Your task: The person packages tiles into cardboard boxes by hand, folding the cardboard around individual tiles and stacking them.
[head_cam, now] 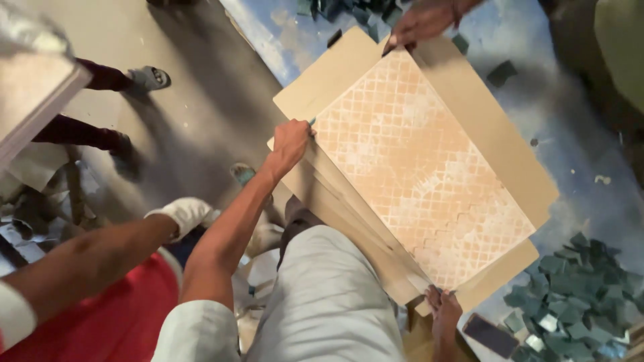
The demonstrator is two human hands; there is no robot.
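Tile (419,167), large, rectangular, pale orange with a whitish lattice pattern on its upturned face; lies in the opened cardboard carton (510,151), which spreads flat beneath it with flaps (322,74) showing on all sides. No label or print can be seen on the carton from this angle.

Trouser leg (325,302), light grey, directly below the tile's near edge, belonging to the person wearing the camera.

Left hand (290,142), at the tile's left long edge: fingers curled shut over that edge, with a small green item showing at the fingertips; what it is cannot be told.

Right hand (444,314), at the tile's lower corner: fingers laid against the carton flap there; whether they are closed on it cannot be told.

Another person's hand (419,23), at the tile's far corner, fingertips on the carton edge.

Gloved hand (184,214), white, on a bare forearm left of the tile, well apart from it; red cloth (121,315) below that arm.

Green scraps (577,295), a heap of small squarish pieces, right of the tile's lower corner.

Dark flat slab (490,334), small, just beside the right hand.
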